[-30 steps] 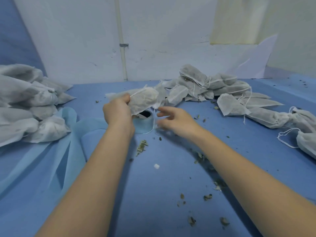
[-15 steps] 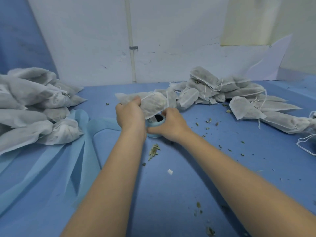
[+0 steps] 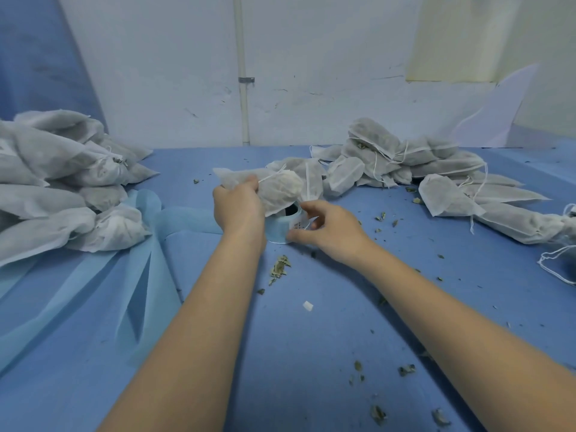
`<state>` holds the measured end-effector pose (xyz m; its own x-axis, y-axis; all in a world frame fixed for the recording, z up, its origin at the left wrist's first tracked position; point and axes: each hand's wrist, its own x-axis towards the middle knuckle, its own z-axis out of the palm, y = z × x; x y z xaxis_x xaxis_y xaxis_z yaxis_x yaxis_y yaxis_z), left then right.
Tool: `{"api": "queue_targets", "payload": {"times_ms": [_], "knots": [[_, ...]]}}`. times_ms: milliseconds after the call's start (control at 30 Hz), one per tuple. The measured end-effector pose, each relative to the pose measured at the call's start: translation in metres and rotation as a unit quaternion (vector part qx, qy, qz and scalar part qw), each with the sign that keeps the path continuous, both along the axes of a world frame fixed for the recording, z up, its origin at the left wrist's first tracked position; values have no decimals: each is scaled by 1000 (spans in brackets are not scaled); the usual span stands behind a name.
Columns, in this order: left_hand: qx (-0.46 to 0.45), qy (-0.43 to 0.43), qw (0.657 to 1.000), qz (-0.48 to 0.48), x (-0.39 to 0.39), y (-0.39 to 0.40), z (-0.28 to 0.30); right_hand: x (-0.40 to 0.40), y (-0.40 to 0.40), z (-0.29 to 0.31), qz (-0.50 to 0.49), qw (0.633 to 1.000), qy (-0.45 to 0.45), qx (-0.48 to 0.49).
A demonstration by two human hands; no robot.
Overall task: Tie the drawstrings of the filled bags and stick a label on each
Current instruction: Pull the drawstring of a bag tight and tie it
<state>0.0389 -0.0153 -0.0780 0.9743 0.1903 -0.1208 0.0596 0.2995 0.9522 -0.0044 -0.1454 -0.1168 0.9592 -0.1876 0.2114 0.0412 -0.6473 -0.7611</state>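
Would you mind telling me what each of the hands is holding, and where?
Left hand grips a filled bag at its neck; right hand pinches a label on the roll.

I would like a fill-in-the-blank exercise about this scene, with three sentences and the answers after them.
1. The left hand holds a filled ____ above the label roll.
2. The right hand pinches a white ____ at the roll.
3. The table cover has the colour ____.

Missing words: bag; label; blue
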Motion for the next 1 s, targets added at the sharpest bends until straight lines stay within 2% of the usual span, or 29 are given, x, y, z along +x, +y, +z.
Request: {"api": "queue_targets", "payload": {"times_ms": [300, 567, 767, 867, 1000], "knots": [[18, -6, 999, 47, 6, 6, 0, 12, 14, -9, -9, 998, -60, 11], [20, -4, 997, 77, 14, 16, 0, 28, 34, -8, 2, 996, -62, 59], [21, -10, 996, 89, 16, 20, -4, 36, 29, -7, 20, 998, 25, -53], [46, -15, 994, 95, 17, 18, -5, 29, 17, -3, 32, 982, 24, -187], [59, -6, 993, 97, 19, 18, -5, 22, 1, 3, 26, 961, 2, -274]]}}
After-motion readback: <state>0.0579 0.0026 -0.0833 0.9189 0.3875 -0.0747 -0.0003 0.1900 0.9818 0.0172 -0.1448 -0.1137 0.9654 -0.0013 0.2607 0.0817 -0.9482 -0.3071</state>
